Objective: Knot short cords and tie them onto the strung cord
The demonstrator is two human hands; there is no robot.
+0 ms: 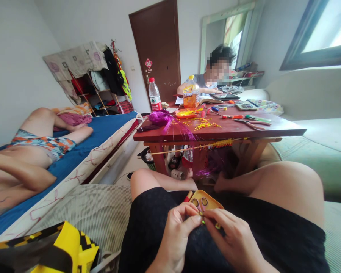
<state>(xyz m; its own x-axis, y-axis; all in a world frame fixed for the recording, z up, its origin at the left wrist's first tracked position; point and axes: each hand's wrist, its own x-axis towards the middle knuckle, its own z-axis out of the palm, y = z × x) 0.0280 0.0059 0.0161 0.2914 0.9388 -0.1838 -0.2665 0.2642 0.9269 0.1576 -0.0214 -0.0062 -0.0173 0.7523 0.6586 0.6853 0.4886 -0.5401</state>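
Over the lap, my left hand (177,231) is closed in a pinch, its thumb and fingertips meeting at a tiny yellow-green piece (201,214). My right hand (233,233) pinches at the same spot from the other side, its fingertips almost touching the left ones. Just beyond the fingers lies a yellow tray (214,201), with small scissors (204,201) in it and a red tube (188,196) at its left edge. Small yellow-green bits show beneath my fingers. Which fingers bear the piece is partly hidden.
A red table (159,131) ahead holds purple strands (161,118), yellow sticks (206,124), pliers (251,124) and two bottles. A person (200,80) sits behind it. Another person (31,151) lies on the blue bed at left. A yellow-black bag (71,246) is at lower left.
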